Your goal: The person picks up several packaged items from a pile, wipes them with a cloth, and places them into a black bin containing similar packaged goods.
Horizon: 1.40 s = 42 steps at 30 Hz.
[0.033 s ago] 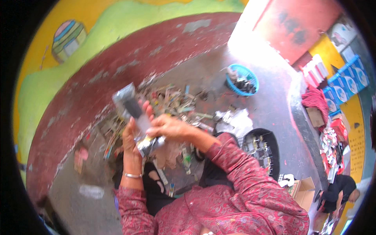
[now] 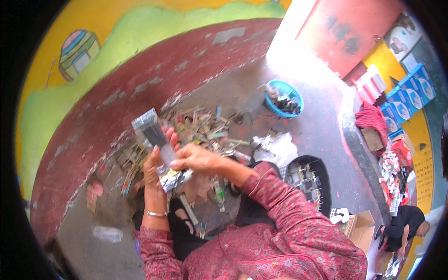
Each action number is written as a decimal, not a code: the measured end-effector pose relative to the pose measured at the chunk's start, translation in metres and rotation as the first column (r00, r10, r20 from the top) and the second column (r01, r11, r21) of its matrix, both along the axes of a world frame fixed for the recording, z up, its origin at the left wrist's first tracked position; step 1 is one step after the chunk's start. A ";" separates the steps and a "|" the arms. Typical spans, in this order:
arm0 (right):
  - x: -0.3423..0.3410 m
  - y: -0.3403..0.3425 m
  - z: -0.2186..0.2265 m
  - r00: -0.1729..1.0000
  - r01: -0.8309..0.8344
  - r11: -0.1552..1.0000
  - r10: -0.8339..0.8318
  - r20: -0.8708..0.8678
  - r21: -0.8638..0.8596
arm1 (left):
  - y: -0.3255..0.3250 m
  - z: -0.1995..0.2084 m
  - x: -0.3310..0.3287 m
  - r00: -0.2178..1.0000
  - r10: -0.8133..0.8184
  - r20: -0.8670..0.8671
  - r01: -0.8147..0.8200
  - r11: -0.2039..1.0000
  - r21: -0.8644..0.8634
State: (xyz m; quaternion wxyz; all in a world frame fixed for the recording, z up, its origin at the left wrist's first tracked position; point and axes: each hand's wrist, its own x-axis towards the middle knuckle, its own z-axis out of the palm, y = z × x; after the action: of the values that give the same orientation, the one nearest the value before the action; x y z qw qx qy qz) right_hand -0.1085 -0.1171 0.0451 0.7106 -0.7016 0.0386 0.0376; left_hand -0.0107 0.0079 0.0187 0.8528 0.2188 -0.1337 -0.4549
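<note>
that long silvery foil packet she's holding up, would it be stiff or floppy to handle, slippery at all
The foil packet stands straight up above the left hand, so it is probably fairly stiff, likely from its dark contents. Its lower end looks crumpled near the right hand, so the foil itself likely creases easily. The shiny surface may be somewhat slippery; both hands grip it.

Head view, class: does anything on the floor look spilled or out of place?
Yes. A heap of small packets and strips lies scattered loose over the grey floor beyond the hands, not gathered in the blue basket or the black tray.
</note>
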 end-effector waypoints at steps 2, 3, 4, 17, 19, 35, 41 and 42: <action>-0.004 0.000 -0.004 0.998 0.052 0.996 -0.055 -0.040 -0.079 | -0.003 0.007 0.000 1.000 -0.005 0.016 0.004 1.000 0.025; -0.006 0.000 -0.006 0.995 0.060 0.981 -0.072 -0.062 -0.185 | -0.001 0.009 -0.001 1.000 0.001 0.002 -0.001 0.999 0.042; -0.009 0.002 -0.002 0.987 0.098 0.987 -0.113 -0.111 -0.131 | 0.000 0.014 -0.003 0.995 -0.037 -0.091 0.036 0.999 -0.009; 0.007 -0.043 0.024 0.857 0.465 0.882 -0.425 0.291 -0.080 | 0.007 -0.012 0.003 0.991 -0.097 0.090 0.060 0.935 0.349; 0.014 -0.031 0.032 0.845 0.516 0.835 -0.459 0.276 -0.193 | -0.003 0.005 -0.020 0.975 -0.181 0.129 0.128 0.933 0.336; 0.010 -0.078 0.002 0.541 0.837 0.315 -0.599 0.590 -0.448 | 0.019 0.006 -0.012 0.963 -0.261 0.071 0.243 0.950 0.193; 0.009 -0.031 0.014 0.683 0.712 0.546 -0.396 0.614 -0.441 | 0.009 -0.001 -0.021 0.958 -0.275 0.087 0.241 0.929 0.282; 0.013 -0.024 0.012 0.713 0.681 0.529 -0.322 0.622 -0.507 | 0.008 0.002 -0.025 0.959 -0.268 0.092 0.223 0.913 0.340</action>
State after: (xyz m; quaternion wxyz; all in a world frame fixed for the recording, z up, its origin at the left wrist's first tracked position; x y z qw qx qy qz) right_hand -0.0957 -0.1406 0.0573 0.3498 -0.8608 0.0896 -0.3587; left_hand -0.0362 0.0157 0.0204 0.7295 0.3690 -0.1411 -0.5584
